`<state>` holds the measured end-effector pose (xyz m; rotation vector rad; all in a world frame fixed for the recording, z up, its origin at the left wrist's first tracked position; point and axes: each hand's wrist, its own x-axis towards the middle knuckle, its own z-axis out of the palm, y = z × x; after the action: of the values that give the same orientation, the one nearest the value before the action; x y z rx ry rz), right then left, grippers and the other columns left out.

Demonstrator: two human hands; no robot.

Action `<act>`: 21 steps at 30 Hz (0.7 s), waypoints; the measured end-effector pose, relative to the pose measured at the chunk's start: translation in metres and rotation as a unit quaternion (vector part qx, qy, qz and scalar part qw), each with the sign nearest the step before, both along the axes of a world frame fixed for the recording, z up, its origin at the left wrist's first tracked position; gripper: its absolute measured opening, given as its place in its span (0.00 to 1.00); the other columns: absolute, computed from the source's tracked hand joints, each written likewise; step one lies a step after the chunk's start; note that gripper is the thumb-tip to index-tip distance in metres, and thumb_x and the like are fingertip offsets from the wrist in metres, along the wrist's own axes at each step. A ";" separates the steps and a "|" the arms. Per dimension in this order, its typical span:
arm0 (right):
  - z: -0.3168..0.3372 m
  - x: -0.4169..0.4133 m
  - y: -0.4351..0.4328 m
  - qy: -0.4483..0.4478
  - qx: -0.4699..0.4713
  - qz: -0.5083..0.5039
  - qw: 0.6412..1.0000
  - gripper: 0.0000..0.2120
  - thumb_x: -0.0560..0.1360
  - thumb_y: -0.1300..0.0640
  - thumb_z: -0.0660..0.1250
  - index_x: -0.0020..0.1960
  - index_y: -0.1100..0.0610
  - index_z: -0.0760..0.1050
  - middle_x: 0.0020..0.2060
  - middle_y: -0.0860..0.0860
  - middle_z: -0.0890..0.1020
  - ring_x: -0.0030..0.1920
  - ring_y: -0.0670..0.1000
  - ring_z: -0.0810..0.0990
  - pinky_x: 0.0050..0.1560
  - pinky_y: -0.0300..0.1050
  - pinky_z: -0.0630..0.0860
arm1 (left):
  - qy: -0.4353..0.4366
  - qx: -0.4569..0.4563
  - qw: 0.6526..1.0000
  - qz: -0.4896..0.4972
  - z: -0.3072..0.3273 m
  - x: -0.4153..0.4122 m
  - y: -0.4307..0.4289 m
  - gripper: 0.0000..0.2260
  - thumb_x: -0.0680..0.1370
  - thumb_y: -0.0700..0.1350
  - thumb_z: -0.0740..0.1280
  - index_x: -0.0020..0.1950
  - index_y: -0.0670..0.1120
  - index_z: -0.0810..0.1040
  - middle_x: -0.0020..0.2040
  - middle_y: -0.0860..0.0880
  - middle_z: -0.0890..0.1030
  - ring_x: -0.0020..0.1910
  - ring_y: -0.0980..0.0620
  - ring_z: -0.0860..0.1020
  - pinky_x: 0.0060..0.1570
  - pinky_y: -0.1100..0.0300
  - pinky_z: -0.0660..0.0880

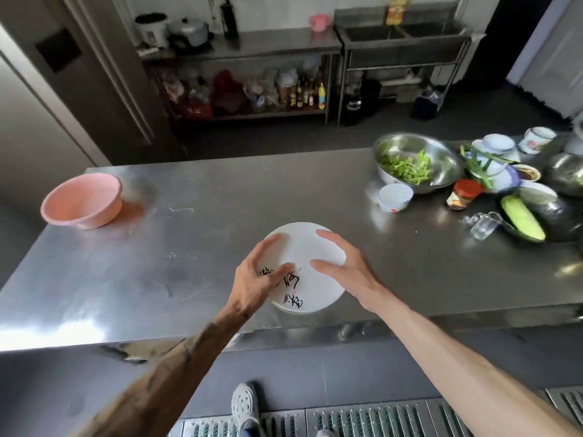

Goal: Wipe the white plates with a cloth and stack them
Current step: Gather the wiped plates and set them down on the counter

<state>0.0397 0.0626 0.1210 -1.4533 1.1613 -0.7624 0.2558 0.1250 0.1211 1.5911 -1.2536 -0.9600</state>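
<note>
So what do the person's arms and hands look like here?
The left hand and right hand are bare, with no gloves, rings or watch visible. No sleeves show on either arm. The left forearm carries dark tattoo markings; the right forearm shows none.

Glossy white plate [310, 257], brushed steel table [220, 190]

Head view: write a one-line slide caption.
Left hand and right hand over a white plate with black brushwork at a steel table, pink basin at left.
</note>
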 end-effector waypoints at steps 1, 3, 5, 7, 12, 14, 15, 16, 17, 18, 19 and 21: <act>-0.002 -0.011 0.009 0.002 0.003 0.001 1.000 0.28 0.72 0.53 0.78 0.69 0.38 0.75 0.68 0.36 0.75 0.67 0.31 0.68 0.60 0.29 0.66 | 0.002 0.005 1.000 -0.001 -0.002 -0.011 0.010 0.27 0.71 0.57 0.76 0.68 0.68 0.75 0.59 0.64 0.82 0.58 0.61 0.81 0.58 0.53 0.81; -0.008 -0.030 0.029 0.007 0.013 -0.003 1.000 0.28 0.72 0.52 0.79 0.68 0.37 0.75 0.67 0.35 0.76 0.65 0.27 0.68 0.58 0.27 0.66 | 0.019 0.019 1.000 0.001 -0.008 -0.031 0.029 0.28 0.71 0.56 0.77 0.69 0.68 0.75 0.59 0.62 0.83 0.58 0.58 0.82 0.58 0.51 0.82; -0.017 -0.046 0.048 0.012 0.021 -0.006 1.000 0.28 0.71 0.52 0.79 0.67 0.36 0.75 0.67 0.35 0.76 0.64 0.26 0.68 0.57 0.24 0.66 | 0.032 0.033 0.999 0.002 -0.016 -0.047 0.047 0.28 0.71 0.54 0.78 0.69 0.66 0.75 0.60 0.60 0.83 0.59 0.55 0.82 0.59 0.48 0.81; -0.027 -0.058 0.065 0.016 0.030 -0.008 0.999 0.28 0.71 0.53 0.79 0.68 0.38 0.76 0.67 0.35 0.76 0.64 0.26 0.69 0.55 0.22 0.66 | 0.023 0.044 0.999 0.001 -0.027 -0.058 0.063 0.28 0.70 0.55 0.77 0.69 0.66 0.76 0.60 0.60 0.83 0.59 0.56 0.82 0.59 0.50 0.81; -0.057 -0.077 0.106 0.017 0.054 -0.032 0.998 0.29 0.71 0.58 0.79 0.69 0.43 0.76 0.68 0.42 0.77 0.68 0.40 0.73 0.68 0.38 0.70 | 0.029 0.069 0.997 -0.012 -0.060 -0.078 0.097 0.28 0.70 0.56 0.77 0.69 0.67 0.76 0.60 0.61 0.83 0.58 0.58 0.81 0.56 0.59 0.81; -0.069 -0.081 0.120 0.010 0.070 -0.024 0.997 0.29 0.72 0.60 0.79 0.70 0.46 0.76 0.69 0.41 0.77 0.70 0.41 0.72 0.73 0.43 0.68 | 0.037 0.077 0.996 -0.009 -0.078 -0.082 0.109 0.27 0.70 0.56 0.77 0.68 0.67 0.76 0.60 0.62 0.82 0.59 0.57 0.81 0.57 0.57 0.81; -0.077 -0.083 0.127 0.010 0.073 -0.019 0.997 0.29 0.72 0.59 0.79 0.70 0.46 0.76 0.69 0.41 0.77 0.70 0.41 0.72 0.73 0.43 0.67 | 0.039 0.079 0.996 -0.007 -0.089 -0.084 0.115 0.27 0.70 0.56 0.77 0.68 0.67 0.76 0.61 0.63 0.82 0.59 0.58 0.80 0.58 0.56 0.80; -0.086 -0.085 0.134 0.013 0.074 -0.018 0.997 0.29 0.72 0.57 0.80 0.70 0.46 0.75 0.70 0.41 0.76 0.71 0.41 0.71 0.73 0.43 0.67 | 0.038 0.079 0.996 -0.006 -0.100 -0.084 0.121 0.28 0.70 0.56 0.77 0.69 0.67 0.76 0.61 0.64 0.81 0.60 0.59 0.80 0.58 0.55 0.80; -0.098 -0.086 0.140 0.015 0.076 -0.021 0.997 0.30 0.71 0.54 0.79 0.70 0.45 0.75 0.70 0.41 0.76 0.71 0.42 0.71 0.73 0.44 0.67 | 0.034 0.080 0.996 -0.010 -0.113 -0.084 0.124 0.28 0.70 0.57 0.77 0.69 0.67 0.76 0.63 0.64 0.80 0.61 0.59 0.79 0.59 0.55 0.79; -0.111 -0.087 0.144 0.019 0.081 -0.023 0.996 0.30 0.70 0.51 0.78 0.70 0.44 0.75 0.70 0.41 0.75 0.71 0.42 0.71 0.73 0.45 0.68 | 0.031 0.084 0.996 -0.015 -0.128 -0.085 0.128 0.28 0.71 0.57 0.77 0.70 0.66 0.76 0.64 0.64 0.80 0.61 0.60 0.79 0.60 0.55 0.79; -0.126 -0.089 0.149 0.022 0.087 -0.025 0.996 0.30 0.69 0.51 0.78 0.70 0.44 0.75 0.71 0.42 0.75 0.71 0.43 0.71 0.73 0.47 0.68 | 0.032 0.089 0.995 -0.018 -0.144 -0.085 0.132 0.28 0.71 0.56 0.77 0.70 0.66 0.76 0.65 0.63 0.79 0.62 0.60 0.78 0.60 0.55 0.79; -0.161 -0.087 0.154 0.020 0.098 -0.023 0.995 0.30 0.71 0.54 0.79 0.70 0.44 0.75 0.71 0.43 0.75 0.71 0.45 0.71 0.73 0.51 0.69 | 0.041 0.099 0.994 -0.018 -0.179 -0.084 0.138 0.28 0.71 0.56 0.77 0.70 0.66 0.75 0.65 0.63 0.79 0.62 0.60 0.78 0.60 0.53 0.80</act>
<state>-0.0478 0.2165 -0.0397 -1.2871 1.2676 -0.6329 0.1721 0.2629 -0.0583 1.6669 -1.1635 -1.1907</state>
